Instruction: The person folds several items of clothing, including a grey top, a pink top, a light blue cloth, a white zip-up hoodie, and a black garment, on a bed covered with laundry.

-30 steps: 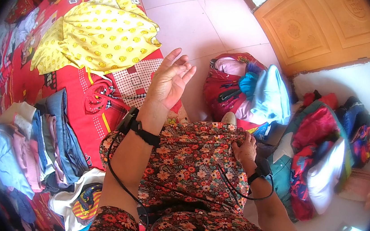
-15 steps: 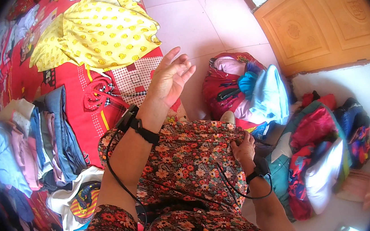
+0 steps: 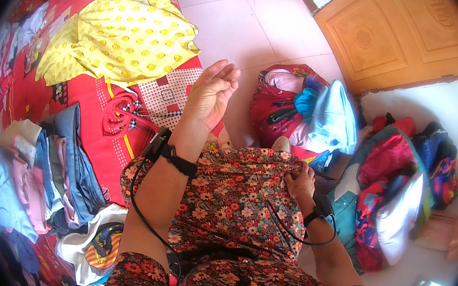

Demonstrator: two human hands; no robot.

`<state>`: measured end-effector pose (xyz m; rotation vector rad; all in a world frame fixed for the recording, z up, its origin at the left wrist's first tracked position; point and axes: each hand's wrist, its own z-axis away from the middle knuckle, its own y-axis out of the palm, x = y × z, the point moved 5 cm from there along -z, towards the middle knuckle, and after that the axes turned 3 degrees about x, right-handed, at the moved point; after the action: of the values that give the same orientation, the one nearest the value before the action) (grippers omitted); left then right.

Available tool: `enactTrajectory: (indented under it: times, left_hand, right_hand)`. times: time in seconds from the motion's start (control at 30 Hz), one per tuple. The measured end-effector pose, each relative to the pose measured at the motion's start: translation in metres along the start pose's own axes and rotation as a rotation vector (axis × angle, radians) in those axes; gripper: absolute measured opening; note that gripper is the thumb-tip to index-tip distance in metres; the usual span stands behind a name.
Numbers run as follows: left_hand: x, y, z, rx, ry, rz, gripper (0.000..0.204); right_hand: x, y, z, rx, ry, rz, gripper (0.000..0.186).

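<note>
My left hand (image 3: 214,91) is raised above the edge of the red patterned bed cover (image 3: 110,183), empty, with fingers apart and loosely bent. Lower right, my right hand (image 3: 300,183) has its fingers curled on the floral garment (image 3: 229,199) over my lap, gripping its fabric. Both wrists wear black devices with cables. Beyond my left hand lies a spread yellow cloth (image 3: 117,34) with small printed motifs, and a red strap bundle (image 3: 120,112) rests on the cover.
Folded clothes (image 3: 53,172) and a white printed shirt (image 3: 78,248) lie at left. On the pink tiled floor (image 3: 250,23), a red bundle (image 3: 269,99) holds light blue and pink fabric. Another clothing heap (image 3: 385,199) sits at right below a wooden door panel (image 3: 395,25).
My left hand's fingers have curled slightly more. My right hand stays on the floral garment, and the surroundings shift only slightly in the picture.
</note>
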<state>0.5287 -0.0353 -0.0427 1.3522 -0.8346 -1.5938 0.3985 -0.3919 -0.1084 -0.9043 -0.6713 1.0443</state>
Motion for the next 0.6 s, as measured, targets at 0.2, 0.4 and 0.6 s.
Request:
enactTrajectory:
  times: [0.2, 0.4, 0.6]
  left_hand:
    - [0.0005, 0.0025, -0.006, 0.094, -0.03, 0.015, 0.041]
    - [-0.0008, -0.001, -0.0028, -0.062, -0.074, 0.065, 0.023]
    - [-0.0042, 0.0031, 0.0006, -0.063, -0.117, 0.121, 0.025]
  right_hand:
    - [0.0038, -0.0003, -0.0057, -0.009, 0.005, 0.013, 0.083]
    - [0.0023, 0.0023, -0.0085, -0.007, 0.03, 0.019, 0.085]
    - [0.0041, -0.0003, -0.0068, 0.001, 0.018, 0.013, 0.084]
